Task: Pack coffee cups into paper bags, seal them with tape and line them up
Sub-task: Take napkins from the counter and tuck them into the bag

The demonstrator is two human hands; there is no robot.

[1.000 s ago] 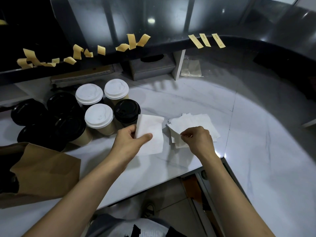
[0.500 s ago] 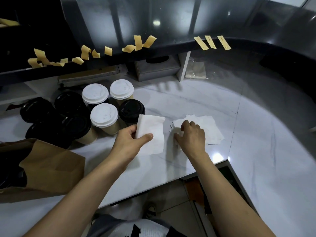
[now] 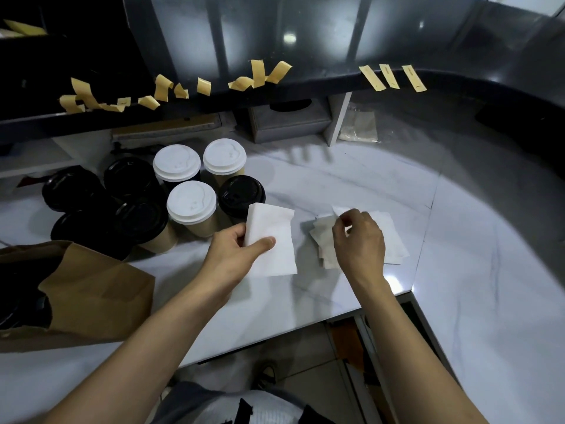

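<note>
The left hand (image 3: 235,250) is holding a white napkin (image 3: 272,240) in a closed grip at frame centre, while the right hand (image 3: 359,240) is pinching a sheet from the napkin pile (image 3: 394,240) on the bench (image 3: 336,185), coffee cups (image 3: 191,203) standing centre-left.

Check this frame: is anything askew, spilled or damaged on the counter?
Nothing is spilled. The lidded paper coffee cups stand upright. The pile of white napkins under the right hand lies fanned and uneven, and the yellow tape strips on the dark shelf edge curl and twist. The brown paper bag lies on its side.
</note>
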